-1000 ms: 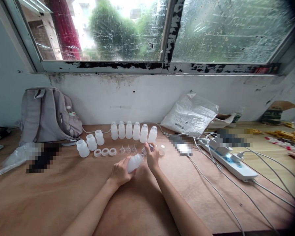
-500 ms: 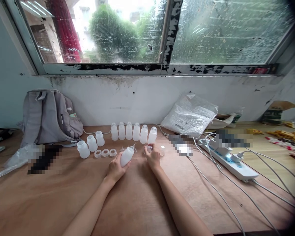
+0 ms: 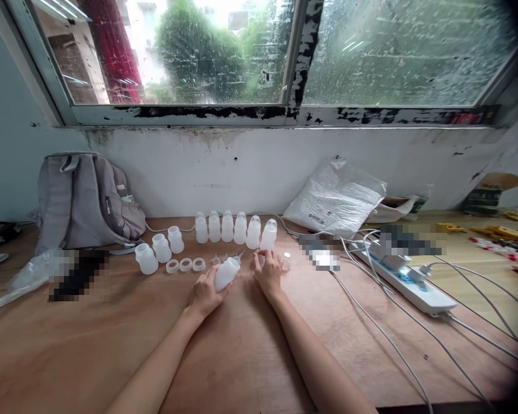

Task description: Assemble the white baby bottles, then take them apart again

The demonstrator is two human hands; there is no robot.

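In my left hand [image 3: 204,296] is a frosted white baby bottle [image 3: 225,276], tilted with its neck up and to the right; my fingers wrap round its body. My right hand [image 3: 268,276] is low over the table, thumb and fingers curled round a clear bottle cap that they mostly hide. Another clear cap [image 3: 285,264] lies just right of it. Between my hands are several clear teats [image 3: 217,260], partly behind the bottle. Three white collar rings [image 3: 185,265] lie left of them. Farther left stand three open bottles [image 3: 147,260].
A row of capped bottles [image 3: 227,227] stands at the back by the wall. A grey backpack [image 3: 80,201] is at the left, a plastic bag [image 3: 37,276] before it. At the right are a silver mailing bag [image 3: 334,198], a power strip [image 3: 414,287] and loose cables.
My left hand and its bottle have shifted slightly right and up. The right fingers have closed in over the clear cap, which now shows less.
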